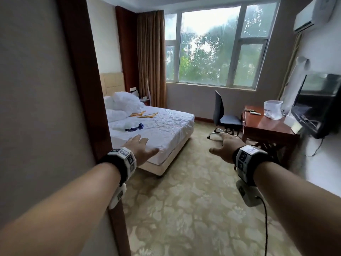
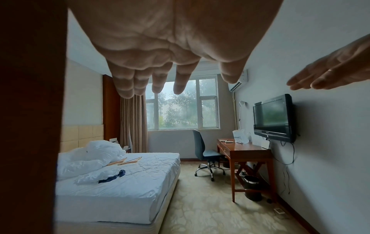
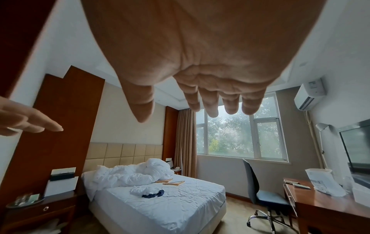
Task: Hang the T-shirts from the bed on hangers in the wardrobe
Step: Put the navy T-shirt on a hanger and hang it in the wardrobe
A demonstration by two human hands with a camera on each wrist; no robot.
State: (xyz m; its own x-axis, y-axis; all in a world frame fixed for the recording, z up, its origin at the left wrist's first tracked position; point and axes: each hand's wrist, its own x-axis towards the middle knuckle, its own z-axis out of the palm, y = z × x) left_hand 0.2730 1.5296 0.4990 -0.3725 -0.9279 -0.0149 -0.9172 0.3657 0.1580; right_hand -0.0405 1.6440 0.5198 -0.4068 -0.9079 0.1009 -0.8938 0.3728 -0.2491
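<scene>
A crumpled white and dark blue T-shirt (image 1: 131, 126) (image 2: 104, 175) (image 3: 149, 190) lies on the white bed (image 1: 166, 130) (image 2: 124, 194) (image 3: 180, 204). Behind it, two wooden hangers (image 1: 145, 114) (image 2: 128, 160) (image 3: 170, 182) rest on the sheet beside a bunched duvet (image 1: 125, 102). My left hand (image 1: 142, 146) (image 2: 166, 66) and right hand (image 1: 224, 145) (image 3: 200, 98) reach forward in the air, palms down, fingers straight and spread, holding nothing. Both are well short of the bed. No wardrobe shows.
A wooden door frame (image 1: 81, 80) stands close on my left. An office chair (image 1: 223, 117) and a wooden desk (image 1: 267, 126) with a plastic bag sit on the right under a wall television (image 1: 317, 106). Patterned carpet (image 1: 184, 209) stretches between bed and desk.
</scene>
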